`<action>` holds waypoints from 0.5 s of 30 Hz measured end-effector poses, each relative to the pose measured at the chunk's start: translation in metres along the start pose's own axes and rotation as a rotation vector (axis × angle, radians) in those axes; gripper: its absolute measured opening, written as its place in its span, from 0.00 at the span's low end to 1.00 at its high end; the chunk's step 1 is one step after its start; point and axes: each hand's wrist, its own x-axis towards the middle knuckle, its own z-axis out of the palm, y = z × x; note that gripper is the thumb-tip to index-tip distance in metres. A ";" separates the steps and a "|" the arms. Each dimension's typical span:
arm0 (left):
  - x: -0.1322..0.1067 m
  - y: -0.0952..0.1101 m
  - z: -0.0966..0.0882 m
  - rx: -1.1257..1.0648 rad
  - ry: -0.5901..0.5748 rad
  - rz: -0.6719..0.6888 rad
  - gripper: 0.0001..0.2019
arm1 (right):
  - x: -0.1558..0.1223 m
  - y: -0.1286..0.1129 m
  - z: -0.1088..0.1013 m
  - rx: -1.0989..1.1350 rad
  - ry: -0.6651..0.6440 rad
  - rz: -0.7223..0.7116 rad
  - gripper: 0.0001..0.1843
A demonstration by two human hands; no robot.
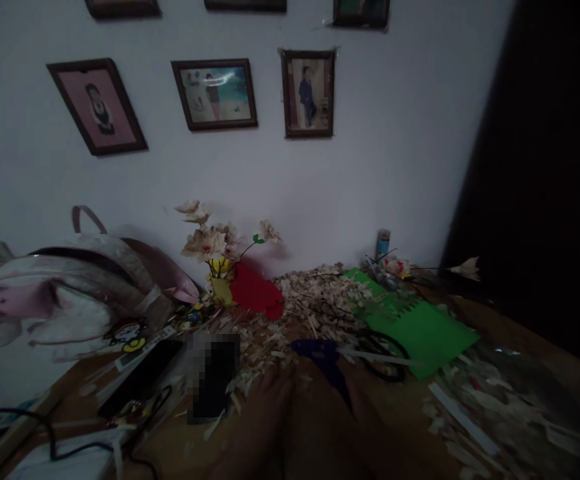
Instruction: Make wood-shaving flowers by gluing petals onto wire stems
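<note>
The scene is dim, and my hands are dark at the bottom middle. My left hand (266,407) lies on the table, palm down, fingers stretched forward among pale shavings (250,377). My right hand (367,417) is close beside the handle of a blue glue gun (320,351); shadow hides its fingers, so I cannot tell whether it grips the handle. The glue gun lies with its nozzle to the left, and a whitish glue stick (375,357) sticks out of its back. A black cord (397,350) loops behind the stick.
A heap of pale petal-like pieces (320,293) covers the back, beside green sheets (430,333) and red paper (255,290). Handmade flowers (205,243) stand in a yellow pot (223,291). Left are a phone (217,380), a long black object (143,377), cables and a backpack (85,280).
</note>
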 end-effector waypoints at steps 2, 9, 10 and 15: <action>-0.001 -0.001 -0.001 -0.062 0.047 0.006 0.22 | 0.006 0.005 -0.003 -0.036 -0.017 -0.021 0.29; 0.000 -0.002 0.006 -0.441 0.226 -0.209 0.10 | 0.029 0.013 -0.021 -0.357 -0.094 0.066 0.30; 0.001 -0.004 0.008 -0.474 0.239 -0.230 0.09 | 0.030 0.015 -0.022 -0.372 -0.085 0.073 0.29; 0.010 -0.019 0.020 -0.714 0.275 -0.350 0.05 | 0.027 0.020 -0.021 -0.436 -0.099 0.113 0.28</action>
